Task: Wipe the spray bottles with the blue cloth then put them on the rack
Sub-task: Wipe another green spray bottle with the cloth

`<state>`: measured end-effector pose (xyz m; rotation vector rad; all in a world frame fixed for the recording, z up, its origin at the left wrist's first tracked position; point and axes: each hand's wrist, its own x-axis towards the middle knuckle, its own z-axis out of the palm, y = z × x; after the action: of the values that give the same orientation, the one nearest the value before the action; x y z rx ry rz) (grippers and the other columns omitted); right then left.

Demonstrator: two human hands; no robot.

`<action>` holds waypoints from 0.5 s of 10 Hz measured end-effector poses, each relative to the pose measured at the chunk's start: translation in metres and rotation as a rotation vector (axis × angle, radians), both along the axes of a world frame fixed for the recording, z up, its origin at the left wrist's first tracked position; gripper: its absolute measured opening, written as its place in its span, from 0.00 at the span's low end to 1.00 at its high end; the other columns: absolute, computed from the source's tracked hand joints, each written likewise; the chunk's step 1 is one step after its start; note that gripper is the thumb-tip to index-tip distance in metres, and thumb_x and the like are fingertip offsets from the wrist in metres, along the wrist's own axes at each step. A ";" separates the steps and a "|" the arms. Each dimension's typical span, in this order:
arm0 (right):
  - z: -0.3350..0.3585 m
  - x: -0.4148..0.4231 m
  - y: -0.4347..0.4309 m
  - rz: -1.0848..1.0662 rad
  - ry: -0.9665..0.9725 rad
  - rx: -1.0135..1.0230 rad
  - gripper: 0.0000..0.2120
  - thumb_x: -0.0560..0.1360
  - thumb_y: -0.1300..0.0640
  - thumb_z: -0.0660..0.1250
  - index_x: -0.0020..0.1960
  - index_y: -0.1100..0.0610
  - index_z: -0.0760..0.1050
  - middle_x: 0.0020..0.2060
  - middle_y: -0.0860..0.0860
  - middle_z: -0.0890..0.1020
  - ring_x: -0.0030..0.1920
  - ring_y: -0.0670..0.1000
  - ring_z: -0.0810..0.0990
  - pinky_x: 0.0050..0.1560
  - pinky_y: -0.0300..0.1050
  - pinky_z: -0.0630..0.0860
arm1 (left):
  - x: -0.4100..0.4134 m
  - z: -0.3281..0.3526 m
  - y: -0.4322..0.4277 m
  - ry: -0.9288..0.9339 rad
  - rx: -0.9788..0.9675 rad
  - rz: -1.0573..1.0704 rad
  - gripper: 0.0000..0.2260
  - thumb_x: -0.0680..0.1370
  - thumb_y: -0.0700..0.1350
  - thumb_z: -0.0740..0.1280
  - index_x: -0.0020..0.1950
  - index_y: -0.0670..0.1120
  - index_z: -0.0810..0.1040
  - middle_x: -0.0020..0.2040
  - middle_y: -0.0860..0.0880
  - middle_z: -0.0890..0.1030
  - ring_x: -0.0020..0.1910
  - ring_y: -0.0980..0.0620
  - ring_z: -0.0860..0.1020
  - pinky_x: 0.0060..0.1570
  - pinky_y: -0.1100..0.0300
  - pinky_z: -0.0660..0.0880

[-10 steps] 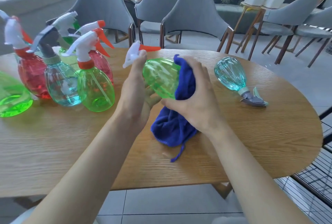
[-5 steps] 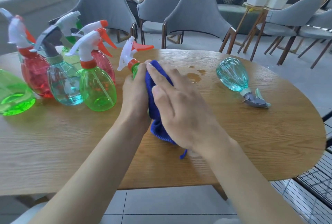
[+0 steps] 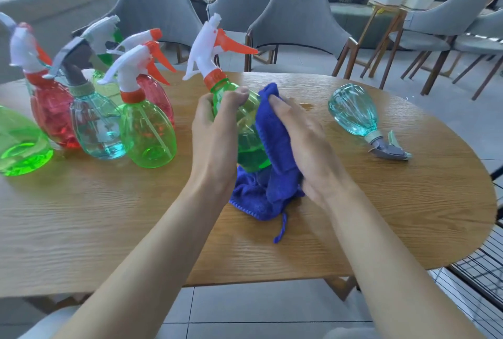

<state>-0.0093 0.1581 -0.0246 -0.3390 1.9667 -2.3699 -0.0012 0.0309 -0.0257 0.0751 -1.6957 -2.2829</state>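
Left hand (image 3: 215, 142): fingers curled round the shoulder of a green spray bottle (image 3: 251, 156), just under its orange collar. The bottle is held near upright, nozzle tipped away.

Right hand (image 3: 304, 145): fingers laid nearly straight, pressing the blue cloth (image 3: 275, 142) flat against the bottle's right flank. The cloth's slack is bunched beneath the grip on the table (image 3: 109, 224).

Step judged: wiping, mid-bottle.

Left of the grip: a cluster of standing bottles (image 3: 147, 132), probably waiting their turn. Right of it, well apart: a teal bottle (image 3: 353, 110) on its side.

Wire rack (image 3: 484, 270): far right and below the grip, past the table edge, only partly seen.

Next move likely calls for turning the bottle so its unwiped side meets the cloth, then carrying it right to the rack. A damp body may slip, so a firm neck hold seems wise.
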 end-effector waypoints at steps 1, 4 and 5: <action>0.003 0.012 0.005 0.112 -0.261 -0.264 0.21 0.82 0.43 0.66 0.64 0.58 0.83 0.63 0.63 0.84 0.65 0.62 0.83 0.73 0.65 0.73 | 0.008 0.006 0.001 0.059 0.063 -0.081 0.17 0.87 0.46 0.64 0.71 0.38 0.76 0.51 0.53 0.81 0.37 0.72 0.80 0.37 0.76 0.73; -0.005 0.004 0.002 0.022 -0.217 -0.287 0.20 0.76 0.47 0.76 0.60 0.60 0.84 0.58 0.62 0.85 0.62 0.64 0.84 0.68 0.63 0.78 | -0.008 0.001 -0.001 -0.053 -0.144 -0.006 0.17 0.87 0.54 0.62 0.70 0.46 0.79 0.53 0.60 0.82 0.44 0.75 0.78 0.50 0.73 0.76; 0.001 0.004 0.004 -0.334 0.133 0.143 0.14 0.75 0.50 0.78 0.58 0.52 0.83 0.49 0.45 0.86 0.53 0.46 0.85 0.57 0.46 0.80 | -0.010 0.002 -0.007 -0.059 -0.199 0.031 0.16 0.81 0.58 0.65 0.62 0.52 0.82 0.54 0.56 0.86 0.55 0.61 0.83 0.64 0.54 0.78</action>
<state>-0.0054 0.1619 -0.0239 -0.1769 2.4085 -2.4251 -0.0112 0.0240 -0.0237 0.1264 -1.9279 -2.0972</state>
